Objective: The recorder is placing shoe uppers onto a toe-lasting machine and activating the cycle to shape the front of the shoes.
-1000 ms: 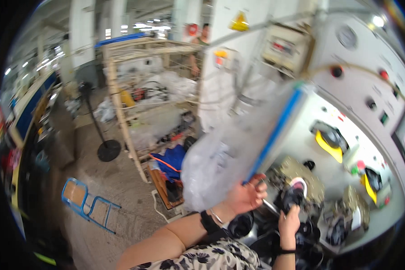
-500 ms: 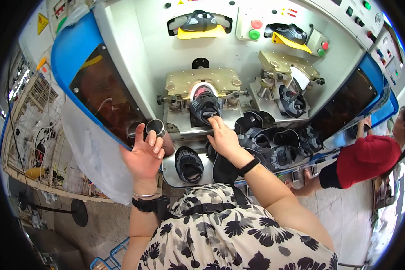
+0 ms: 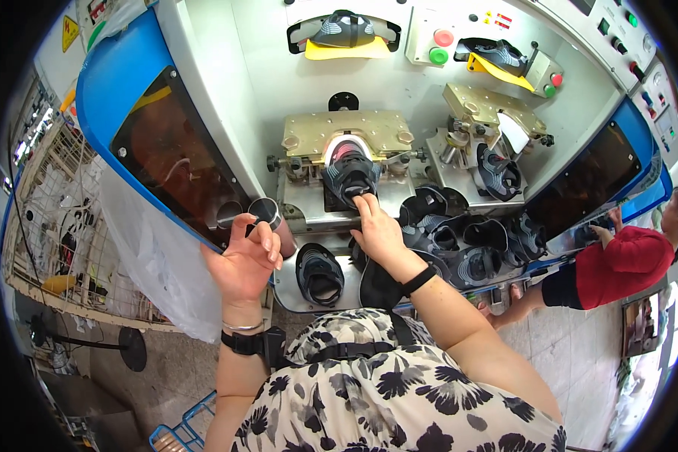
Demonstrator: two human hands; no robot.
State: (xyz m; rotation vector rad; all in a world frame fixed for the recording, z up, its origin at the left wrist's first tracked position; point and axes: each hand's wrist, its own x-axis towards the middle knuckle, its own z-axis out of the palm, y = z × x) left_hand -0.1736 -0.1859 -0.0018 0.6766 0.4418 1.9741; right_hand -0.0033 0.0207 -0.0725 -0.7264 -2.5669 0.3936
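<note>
A dark grey and black sports shoe (image 3: pixel 348 172) sits in the left metal press (image 3: pixel 297 132), its far end inside a glowing pale opening. My right hand (image 3: pixel 383 233) reaches to the shoe's near end. Its index and middle fingers are stretched out, with their tips against the shoe opening, and the thumb stands apart. My left hand (image 3: pixel 242 260) is raised beside a steel-rimmed cylinder (image 3: pixel 275 222), palm up. Nothing lies in it, and its fingers are apart and loosely bent. A single dark shoe (image 3: pixel 320 273) rests on the metal shelf (image 3: pixel 282 290) between my hands.
Several dark shoes (image 3: pixel 481 260) crowd the shelf at right. Another shoe (image 3: pixel 497 172) sits in the right press (image 3: pixel 497 105). Shoes on yellow holders (image 3: pixel 346 50) fill the upper slots. Blue-edged panels (image 3: pixel 102 90) flank the machine. A person in red (image 3: pixel 621 264) works at far right.
The view has shifted slightly. My left hand's fingers have bent a little more. My right fingertips stay at the shoe in the left press.
</note>
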